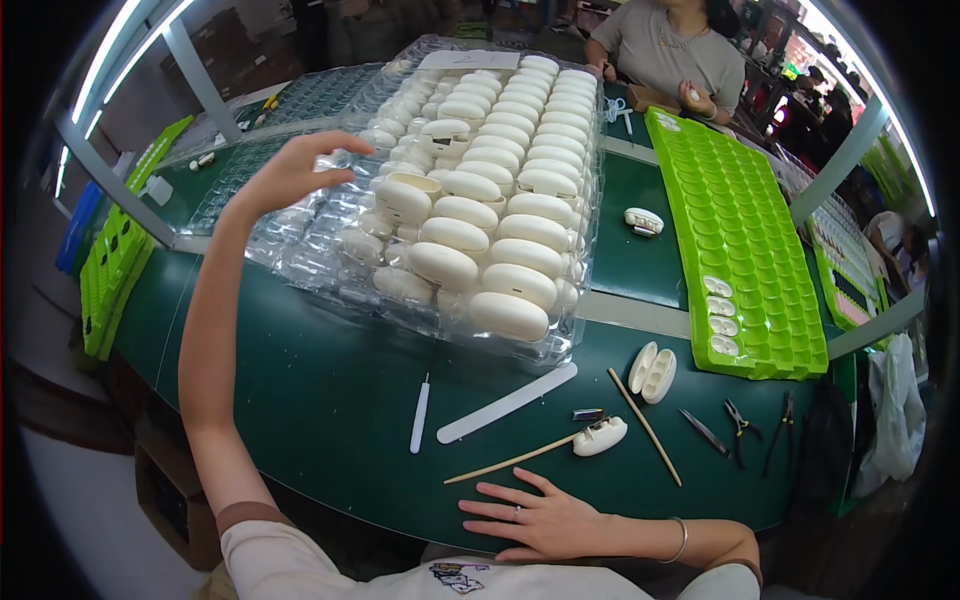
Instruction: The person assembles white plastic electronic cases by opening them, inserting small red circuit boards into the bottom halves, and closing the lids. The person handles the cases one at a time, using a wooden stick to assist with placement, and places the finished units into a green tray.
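My left hand (295, 172) is raised at the left side of the stacked clear plastic trays (310, 250), thumb and fingers apart with nothing between them. Nearest its fingertips are white oval earbud-type cases (404, 198) in the top tray, one of them with its lid up. My right hand (540, 520) lies flat at the table's near edge, fingers spread. Just beyond it are a thin wooden stick (510, 458), a white case (601, 437) with inner parts showing, and a small dark metallic piece (588, 414).
On the green table (330, 370) lie a white-handled pick (420, 415), a white file strip (507, 403), an open case (652, 372), another stick (645, 428), tweezers (705, 432) and pliers (740, 428). A lime-green tray (740, 240) stands right; a person (670, 50) sits opposite.
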`<state>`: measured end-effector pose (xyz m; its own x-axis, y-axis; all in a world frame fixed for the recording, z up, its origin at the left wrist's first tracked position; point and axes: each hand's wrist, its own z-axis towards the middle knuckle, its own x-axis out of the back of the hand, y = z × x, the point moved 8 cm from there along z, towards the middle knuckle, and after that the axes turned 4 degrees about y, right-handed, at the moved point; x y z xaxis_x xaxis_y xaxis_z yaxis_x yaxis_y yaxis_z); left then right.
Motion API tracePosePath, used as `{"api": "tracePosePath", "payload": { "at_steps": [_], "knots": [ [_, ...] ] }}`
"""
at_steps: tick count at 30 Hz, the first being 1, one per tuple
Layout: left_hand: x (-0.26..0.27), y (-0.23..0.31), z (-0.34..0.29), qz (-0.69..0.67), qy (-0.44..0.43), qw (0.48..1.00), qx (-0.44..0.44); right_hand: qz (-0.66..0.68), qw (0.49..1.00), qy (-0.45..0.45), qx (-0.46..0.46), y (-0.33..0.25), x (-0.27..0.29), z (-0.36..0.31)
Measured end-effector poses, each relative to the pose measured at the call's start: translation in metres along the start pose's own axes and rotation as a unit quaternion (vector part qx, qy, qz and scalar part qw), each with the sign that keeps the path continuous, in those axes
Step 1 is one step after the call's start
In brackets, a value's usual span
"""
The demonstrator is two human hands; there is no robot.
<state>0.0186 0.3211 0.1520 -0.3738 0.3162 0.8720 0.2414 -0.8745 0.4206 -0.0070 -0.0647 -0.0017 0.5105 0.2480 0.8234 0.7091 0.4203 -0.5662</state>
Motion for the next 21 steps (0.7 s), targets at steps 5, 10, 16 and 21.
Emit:
{"api": "tracePosePath", "payload": {
  "at_steps": [5, 10, 16, 21],
  "knots": [
    [-0.059, 0.039, 0.004, 0.181, -0.035, 0.981, -0.065, 0.11, 0.987, 0.119, 0.016, 0.006, 0.017, -0.01],
    [-0.027, 0.041, -0.01, 0.118, 0.092, 0.989, 0.014, 0.236, 0.948, 0.214, -0.005, 0.01, 0.052, -0.026],
    [-0.041, 0.152, -0.049, -0.246, 0.197, 0.949, -0.003, 0.505, 0.771, 0.373, -0.106, 0.061, 0.127, -0.047],
    [-0.088, 0.292, -0.077, -0.195, 0.167, 0.918, -0.301, 0.764, 0.614, 0.194, -0.028, 0.062, 0.143, -0.052]
  ]
}}
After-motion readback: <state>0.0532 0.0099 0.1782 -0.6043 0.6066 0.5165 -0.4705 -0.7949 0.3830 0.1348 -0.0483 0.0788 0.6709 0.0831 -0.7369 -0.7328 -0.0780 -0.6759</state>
